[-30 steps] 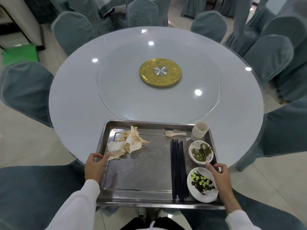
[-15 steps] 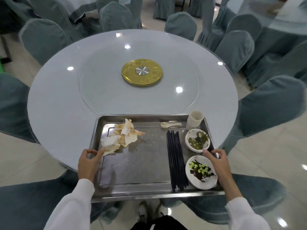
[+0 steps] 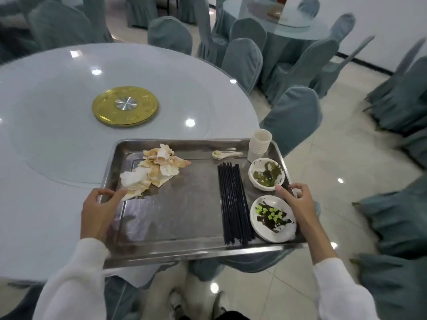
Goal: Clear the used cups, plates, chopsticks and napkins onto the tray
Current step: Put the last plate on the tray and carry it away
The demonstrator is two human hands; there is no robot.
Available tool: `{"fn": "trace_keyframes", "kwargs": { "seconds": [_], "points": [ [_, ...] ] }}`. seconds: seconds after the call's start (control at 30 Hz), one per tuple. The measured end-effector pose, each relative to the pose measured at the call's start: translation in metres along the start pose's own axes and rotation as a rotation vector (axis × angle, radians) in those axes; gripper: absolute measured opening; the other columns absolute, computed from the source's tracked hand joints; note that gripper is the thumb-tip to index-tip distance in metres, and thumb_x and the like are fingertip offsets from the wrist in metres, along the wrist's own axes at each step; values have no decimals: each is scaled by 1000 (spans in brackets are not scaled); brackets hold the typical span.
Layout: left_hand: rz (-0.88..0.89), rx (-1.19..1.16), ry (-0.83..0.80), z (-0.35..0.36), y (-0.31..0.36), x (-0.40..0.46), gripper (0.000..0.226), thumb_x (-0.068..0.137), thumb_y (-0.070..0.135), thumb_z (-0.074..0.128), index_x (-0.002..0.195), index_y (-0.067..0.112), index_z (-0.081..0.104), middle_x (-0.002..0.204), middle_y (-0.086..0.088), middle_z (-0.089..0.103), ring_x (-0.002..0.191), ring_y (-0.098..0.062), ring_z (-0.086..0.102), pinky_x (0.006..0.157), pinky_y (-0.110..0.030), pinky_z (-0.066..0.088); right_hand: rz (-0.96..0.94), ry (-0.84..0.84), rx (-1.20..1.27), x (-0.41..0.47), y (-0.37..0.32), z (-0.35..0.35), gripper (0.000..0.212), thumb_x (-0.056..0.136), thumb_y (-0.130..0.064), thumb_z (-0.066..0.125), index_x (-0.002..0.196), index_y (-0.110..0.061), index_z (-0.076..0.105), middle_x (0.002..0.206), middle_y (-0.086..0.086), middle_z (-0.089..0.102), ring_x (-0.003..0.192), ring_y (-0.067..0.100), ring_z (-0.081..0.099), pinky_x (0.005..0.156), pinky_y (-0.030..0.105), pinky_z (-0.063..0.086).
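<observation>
Banquet room, grey-covered chairs, pale tiled floor; a second round table in the far corner. The near round bench (image 3: 57, 204) shows only its glass turntable and the gold centre disc (image 3: 125, 107); no cups, plates, chopsticks or napkins lie on the part in view.

Steel tray (image 3: 175, 248) carries the whole load. Crumpled napkins (image 3: 152, 172) at the far left; black chopsticks (image 3: 234, 202) bundled lengthwise right of centre; a spoon (image 3: 225, 154) near the far rim; stacked cups (image 3: 259, 145) upright in the far right corner; two soiled plates (image 3: 272, 218), one behind the other, along the right side.

Left hand (image 3: 99, 211) grasps the tray's left rim, thumb over the edge beside the napkins. Right hand (image 3: 298, 202) grasps the right rim between the plates.

Judgement: clearing looks finished. The tray's near edge overhangs the bench, toward the floor side. Carrying it off is what seems left; the cup stack looks the likeliest to topple.
</observation>
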State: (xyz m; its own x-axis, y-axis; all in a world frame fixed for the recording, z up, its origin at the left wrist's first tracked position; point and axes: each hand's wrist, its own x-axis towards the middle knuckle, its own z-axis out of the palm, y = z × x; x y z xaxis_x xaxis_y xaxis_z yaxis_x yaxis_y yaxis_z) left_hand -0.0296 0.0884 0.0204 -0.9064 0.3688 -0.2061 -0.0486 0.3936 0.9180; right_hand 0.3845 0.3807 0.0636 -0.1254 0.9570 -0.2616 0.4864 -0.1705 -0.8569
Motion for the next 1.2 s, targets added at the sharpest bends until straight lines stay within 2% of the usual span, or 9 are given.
{"fn": "trace_keyframes", "kwargs": {
  "seconds": [0.1, 0.23, 0.37, 0.53, 0.6, 0.73, 0.87, 1.03, 1.2],
  "points": [
    [37, 12, -59, 25, 25, 2, 55, 67, 70, 82, 93, 25, 66, 99, -1, 72, 100, -27, 66, 83, -41, 52, 27, 30, 23, -5, 5, -31, 62, 75, -69, 82, 120, -39, 52, 138, 11, 58, 119, 37, 64, 98, 61, 57],
    [66, 42, -132, 61, 55, -7, 52, 68, 73, 80, 96, 33, 65, 109, 1, 67, 111, -26, 59, 92, -47, 49, 37, 78, 65, -7, 18, -71, 61, 69, -74, 81, 113, -42, 53, 138, 10, 58, 119, 35, 64, 99, 62, 56],
    [67, 75, -190, 106, 80, -32, 61, 69, 75, 79, 99, 24, 63, 114, -3, 62, 112, -32, 58, 90, -52, 50, 56, 140, 97, -2, 37, -119, 64, 64, -77, 81, 111, -42, 55, 134, 8, 61, 116, 33, 66, 98, 61, 57],
    [72, 85, -229, 168, 106, -73, 62, 69, 77, 79, 100, 26, 64, 119, -7, 64, 112, -36, 59, 89, -58, 53, 61, 187, 135, 12, 65, -183, 63, 62, -79, 82, 107, -42, 57, 130, 5, 65, 115, 29, 67, 99, 58, 57],
    [82, 93, -245, 199, 118, -98, 62, 69, 77, 79, 101, 26, 64, 121, -8, 64, 113, -36, 58, 91, -60, 53, 62, 206, 140, 21, 78, -217, 65, 61, -79, 81, 107, -40, 58, 129, 5, 65, 115, 27, 66, 96, 54, 58],
    [102, 112, -286, 262, 141, -152, 62, 72, 78, 76, 103, 25, 64, 117, -8, 64, 109, -37, 60, 91, -62, 54, 69, 243, 134, 39, 108, -286, 67, 61, -80, 79, 107, -36, 59, 126, 2, 66, 115, 22, 64, 82, 36, 54],
    [156, 113, -325, 326, 158, -199, 57, 78, 73, 75, 102, 23, 66, 113, -11, 66, 105, -38, 61, 84, -54, 53, 47, 291, 151, 57, 133, -356, 69, 60, -81, 80, 106, -34, 60, 121, -5, 65, 115, 16, 62, 75, 26, 47],
    [176, 92, -383, 405, 179, -240, 62, 73, 69, 81, 97, 14, 66, 108, -13, 68, 102, -37, 62, 85, -52, 50, 57, 374, 179, 67, 165, -434, 70, 60, -80, 81, 107, -33, 61, 121, -9, 64, 118, 14, 61, 84, 34, 50],
    [184, 101, -459, 472, 196, -266, 69, 65, 78, 80, 97, 19, 66, 109, -12, 70, 104, -39, 65, 87, -57, 54, 99, 449, 200, 66, 189, -490, 69, 59, -80, 80, 106, -33, 61, 132, -2, 61, 127, 19, 55, 92, 40, 47]
  ]
}}
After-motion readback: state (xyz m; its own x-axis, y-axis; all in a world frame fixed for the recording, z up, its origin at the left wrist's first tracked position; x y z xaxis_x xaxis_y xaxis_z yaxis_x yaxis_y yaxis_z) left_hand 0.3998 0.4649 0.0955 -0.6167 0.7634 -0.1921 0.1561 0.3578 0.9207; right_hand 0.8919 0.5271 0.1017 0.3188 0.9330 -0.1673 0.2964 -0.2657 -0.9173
